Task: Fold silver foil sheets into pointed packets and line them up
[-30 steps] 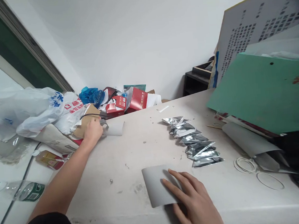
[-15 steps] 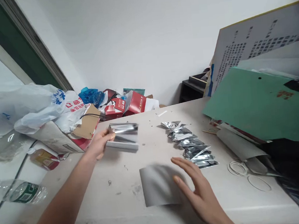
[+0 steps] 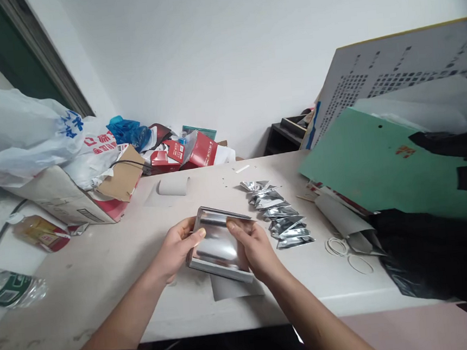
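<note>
A shiny silver foil pouch (image 3: 217, 244) is held above the white table (image 3: 102, 262) by both hands. My left hand (image 3: 178, 248) grips its left edge, thumb on top. My right hand (image 3: 253, 247) grips its right edge. Under the pouch a flat grey sheet (image 3: 235, 289) lies on the table. To the right runs a row of several folded silver foil packets (image 3: 280, 214). A curled grey sheet (image 3: 173, 185) rests further back.
A cardboard box (image 3: 67, 197) with white plastic bags (image 3: 29, 138) stands at the left. Red cartons (image 3: 191, 154) pile at the back. A green folder (image 3: 383, 162) and black bag (image 3: 437, 255) fill the right. Rubber bands (image 3: 346, 252) lie beside them. A plastic bottle (image 3: 6, 285) lies far left.
My left hand picked up a foil pouch from the back left and brought it to the table's front. My right hand left the flat grey sheet and took the pouch's right edge.
</note>
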{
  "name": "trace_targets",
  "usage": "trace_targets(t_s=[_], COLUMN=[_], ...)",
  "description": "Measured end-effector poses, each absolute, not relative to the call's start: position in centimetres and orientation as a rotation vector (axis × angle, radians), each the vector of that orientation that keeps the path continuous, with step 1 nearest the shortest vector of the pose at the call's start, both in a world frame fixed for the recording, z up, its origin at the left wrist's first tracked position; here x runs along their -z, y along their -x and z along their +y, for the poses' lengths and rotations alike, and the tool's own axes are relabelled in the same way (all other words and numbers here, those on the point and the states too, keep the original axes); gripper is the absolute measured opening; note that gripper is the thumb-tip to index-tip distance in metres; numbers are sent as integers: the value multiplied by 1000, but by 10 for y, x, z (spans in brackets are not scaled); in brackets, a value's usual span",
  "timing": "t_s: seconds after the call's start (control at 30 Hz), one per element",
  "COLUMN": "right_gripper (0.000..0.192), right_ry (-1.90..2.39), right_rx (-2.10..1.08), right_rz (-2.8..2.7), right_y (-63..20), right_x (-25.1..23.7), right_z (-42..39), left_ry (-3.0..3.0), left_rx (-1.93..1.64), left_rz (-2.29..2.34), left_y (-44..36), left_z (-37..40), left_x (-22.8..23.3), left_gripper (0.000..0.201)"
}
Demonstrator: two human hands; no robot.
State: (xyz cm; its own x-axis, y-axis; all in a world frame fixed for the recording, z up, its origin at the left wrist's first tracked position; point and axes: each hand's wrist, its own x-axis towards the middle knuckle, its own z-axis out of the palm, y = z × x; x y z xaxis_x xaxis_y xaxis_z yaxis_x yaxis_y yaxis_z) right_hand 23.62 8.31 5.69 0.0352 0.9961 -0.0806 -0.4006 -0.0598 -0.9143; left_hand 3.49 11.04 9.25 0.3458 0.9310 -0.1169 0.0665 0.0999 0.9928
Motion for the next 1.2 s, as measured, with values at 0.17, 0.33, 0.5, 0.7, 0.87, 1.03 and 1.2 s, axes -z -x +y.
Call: trace_targets(t_s=[0.17,0.33,0.5,0.7,0.87,1.03,1.2], right_gripper=[50,41,40,58,40,47,67], right_ry=[982,1019,1102,1192,1261,1271,1159], right_rx=[-1122,-1022,-900,-546,-628,-703,-803], right_rz=[-848,-967,-1215,-1796,-1923,-1905,-1829], right_y=[-223,-221,-236,-237,-227,-224,-217], right_x=[-44,-40,-33,-31,-21,-9,-12], right_z=[86,99,126,164,191,201,197], left_ry=[-1351,-1388,-1673,-2040,-2103,-2099,-2047], left_rx=[-716,-846,-948,-809,-810,-903,-1083], left_rz=[1027,1134,1373,1697,1706,1653,1607], left_y=[-26,-12,7,12,11,16,9], left_z=[99,105,129,163,183,186,178], left_x=[-94,-89,-101,-113,-97,-74,-45], left_gripper=[78,76,57,51,52,63,71])
